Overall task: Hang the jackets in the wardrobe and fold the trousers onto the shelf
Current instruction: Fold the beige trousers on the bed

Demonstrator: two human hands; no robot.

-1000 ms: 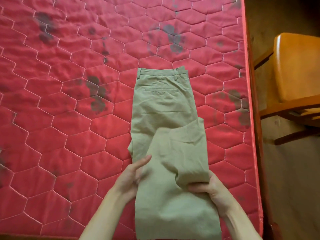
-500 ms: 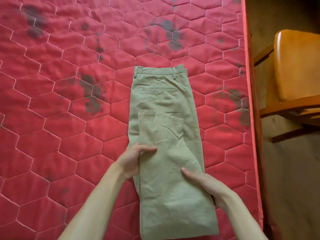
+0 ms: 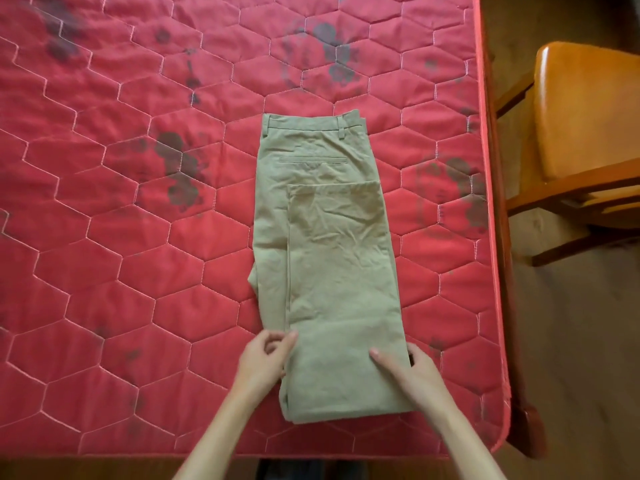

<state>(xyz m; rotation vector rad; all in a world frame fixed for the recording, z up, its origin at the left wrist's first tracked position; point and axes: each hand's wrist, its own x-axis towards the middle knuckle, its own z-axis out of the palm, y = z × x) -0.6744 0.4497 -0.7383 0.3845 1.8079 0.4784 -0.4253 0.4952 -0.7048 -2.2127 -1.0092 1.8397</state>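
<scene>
Khaki trousers [image 3: 332,258] lie flat on the red quilted mattress [image 3: 138,271], waistband at the far end. The legs are folded back over the seat, with the hem just below the back pocket. My left hand [image 3: 265,358] is at the left edge near the fold, its curled fingertips pinching the fabric edge. My right hand [image 3: 412,372] grips the right edge, thumb on top and fingers curled round the side.
The mattress's right edge [image 3: 491,237] runs close beside the trousers, and its near edge lies just below my forearms. An orange wooden chair [image 3: 585,140] stands on the floor to the right. No jackets, wardrobe or shelf are in view.
The lifted leg part has been laid flat and straight over the seat. Both hands have slid back along the side edges to the near fold.
</scene>
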